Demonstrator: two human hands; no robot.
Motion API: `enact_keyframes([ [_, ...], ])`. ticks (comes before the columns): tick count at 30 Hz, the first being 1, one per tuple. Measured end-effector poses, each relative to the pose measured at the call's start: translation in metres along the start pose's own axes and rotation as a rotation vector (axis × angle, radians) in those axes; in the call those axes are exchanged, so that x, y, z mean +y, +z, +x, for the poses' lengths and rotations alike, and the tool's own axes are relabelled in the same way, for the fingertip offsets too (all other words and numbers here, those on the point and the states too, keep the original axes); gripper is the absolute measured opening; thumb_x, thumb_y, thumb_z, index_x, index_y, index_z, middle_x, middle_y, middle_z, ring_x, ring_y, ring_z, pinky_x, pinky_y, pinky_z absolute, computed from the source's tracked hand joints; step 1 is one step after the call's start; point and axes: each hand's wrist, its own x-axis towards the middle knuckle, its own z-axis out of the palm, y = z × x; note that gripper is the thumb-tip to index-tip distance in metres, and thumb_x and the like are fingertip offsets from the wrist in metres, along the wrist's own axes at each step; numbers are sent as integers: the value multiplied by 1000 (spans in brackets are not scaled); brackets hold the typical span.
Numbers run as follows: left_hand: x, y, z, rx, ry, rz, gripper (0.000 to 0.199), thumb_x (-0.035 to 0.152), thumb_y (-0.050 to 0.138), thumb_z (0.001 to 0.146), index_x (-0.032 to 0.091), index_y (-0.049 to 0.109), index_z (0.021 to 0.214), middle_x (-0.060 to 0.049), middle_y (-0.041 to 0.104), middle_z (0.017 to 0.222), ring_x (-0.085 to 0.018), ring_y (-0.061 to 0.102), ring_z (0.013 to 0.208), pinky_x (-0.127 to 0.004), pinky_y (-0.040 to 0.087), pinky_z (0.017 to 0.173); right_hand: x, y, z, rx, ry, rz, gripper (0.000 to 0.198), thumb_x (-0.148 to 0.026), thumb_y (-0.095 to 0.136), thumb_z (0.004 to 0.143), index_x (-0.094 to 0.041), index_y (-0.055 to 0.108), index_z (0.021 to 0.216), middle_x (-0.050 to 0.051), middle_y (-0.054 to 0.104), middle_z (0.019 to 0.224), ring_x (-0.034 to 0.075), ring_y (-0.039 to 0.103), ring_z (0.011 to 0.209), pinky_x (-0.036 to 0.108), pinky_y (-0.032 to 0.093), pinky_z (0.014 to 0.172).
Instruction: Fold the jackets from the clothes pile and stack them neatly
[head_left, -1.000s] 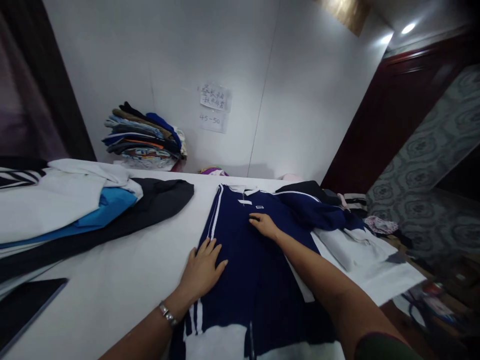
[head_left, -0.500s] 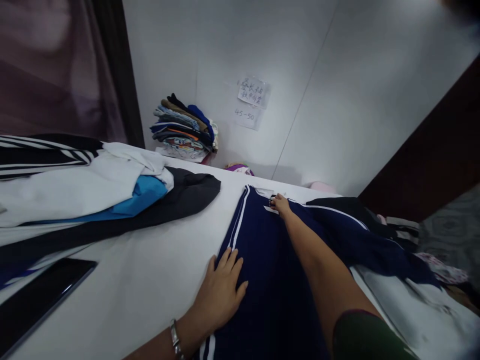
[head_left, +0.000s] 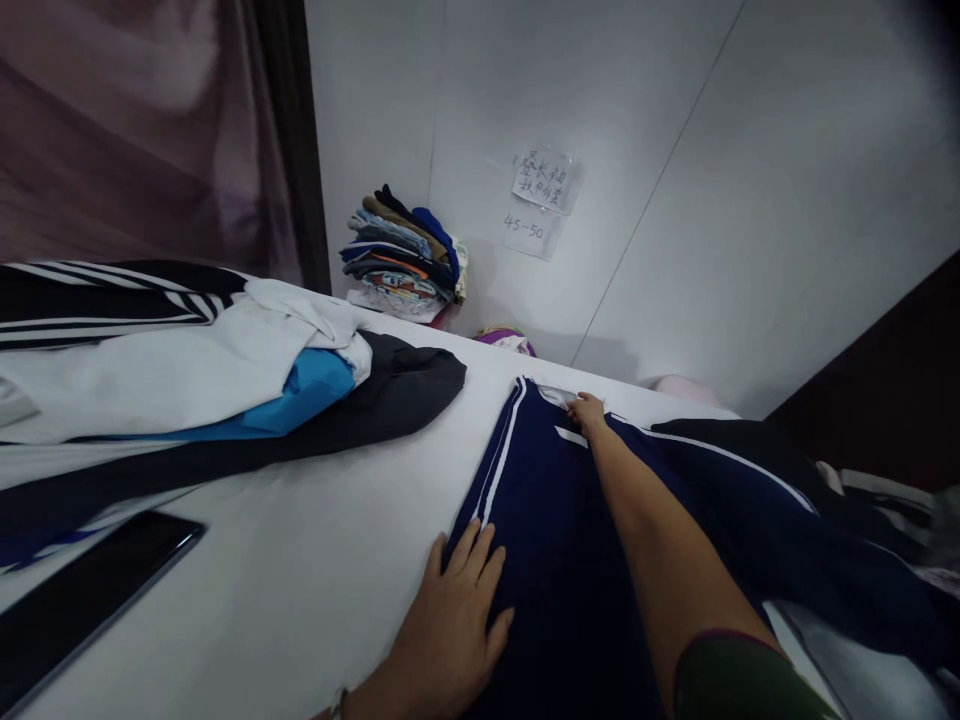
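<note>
Lying flat at the right of the table [head_left: 300, 600], the navy top [head_left: 555, 560] has its collar [head_left: 553, 396] at the far end and one long sleeve [head_left: 735, 500] running off to the right. The left hand [head_left: 461, 610] rests on the left edge, over the white stripes [head_left: 501, 460], fingers spread and gripping nothing. The right hand [head_left: 587, 412] is at the collar with its fingers bent; whether they pinch cloth or only press it, I cannot tell. A white tag [head_left: 571, 437] lies just nearer than those fingers.

For a neat result, the left hand should probably press lightly, enough to anchor the edge without pulling the stripes crooked. Easing the collar outward gently, rather than tugging, seems best, so that no crease gathers by the tag. The right forearm [head_left: 660, 540] passes low over the front and could ruck it, so a little lift looks wise. The phone [head_left: 97, 600] and dark garment [head_left: 409, 390] lie to the left, apart from the top.
</note>
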Motion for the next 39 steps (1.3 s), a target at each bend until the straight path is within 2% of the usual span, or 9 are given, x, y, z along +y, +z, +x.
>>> enact_keyframes([
  [2, 0, 1, 0, 16, 4, -3, 52, 43, 38, 92, 24, 41, 140, -8, 32, 152, -31, 23, 141, -62, 21, 111, 0, -1, -5, -8, -74, -136, 33, -15, 55, 78, -13, 60, 111, 4, 65, 78, 13, 59, 58, 23, 46, 53],
  [4, 0, 1, -1, 14, 4, -2, 52, 43, 37, 92, 24, 42, 140, -9, 32, 152, -31, 23, 141, -62, 21, 111, 1, -2, -13, -30, -174, -283, 27, -13, 53, 78, -17, 65, 102, 6, 67, 95, 16, 62, 77, 24, 48, 67],
  [7, 1, -1, 0, -9, 8, 2, 53, 43, 37, 92, 22, 41, 141, -10, 31, 152, -31, 22, 141, -63, 21, 111, 1, -3, -28, -101, -322, -483, 26, -13, 53, 79, -23, 69, 97, 4, 63, 114, 19, 58, 102, 27, 43, 84],
  [11, 2, -2, 0, -19, 4, 4, 53, 41, 38, 92, 20, 42, 140, -11, 32, 152, -31, 22, 141, -62, 20, 111, -3, -3, -39, -217, -455, -691, 24, -16, 53, 83, -25, 71, 96, 5, 62, 116, 21, 53, 110, 27, 41, 86],
  [16, 4, -3, 0, 0, 3, -6, 52, 40, 40, 91, 20, 43, 140, -10, 33, 151, -31, 22, 141, -61, 20, 112, -9, -3, -44, -273, -552, -835, 28, -21, 46, 90, -24, 70, 104, 8, 62, 117, 23, 50, 113, 29, 40, 89],
  [23, 6, -7, 0, -10, -3, 11, 53, 40, 39, 91, 19, 44, 139, -11, 33, 151, -31, 23, 141, -61, 20, 112, -8, -4, -45, -328, -609, -876, 35, -14, 44, 90, -23, 65, 117, 6, 61, 125, 21, 50, 117, 29, 35, 99],
  [29, 5, -4, 0, 15, -14, -3, 52, 40, 40, 91, 19, 46, 138, -11, 37, 149, -31, 24, 141, -61, 19, 112, -12, -9, -59, -374, -644, -862, 40, -5, 45, 82, -25, 69, 107, 3, 69, 112, 20, 57, 110, 29, 34, 99],
  [34, 4, -4, 0, 9, -9, 6, 52, 40, 39, 91, 18, 46, 137, -12, 36, 150, -31, 22, 141, -61, 19, 112, -12, -13, -63, -304, -636, -828, 42, -7, 42, 84, -26, 66, 114, 2, 68, 114, 18, 58, 110, 29, 34, 101],
  [39, 4, -5, 1, 8, -4, 12, 52, 41, 38, 91, 19, 45, 138, -11, 35, 150, -31, 23, 141, -61, 19, 112, -14, -19, -46, -121, -552, -811, 48, -7, 36, 87, -19, 55, 128, 8, 52, 136, 20, 39, 131, 33, 26, 109],
])
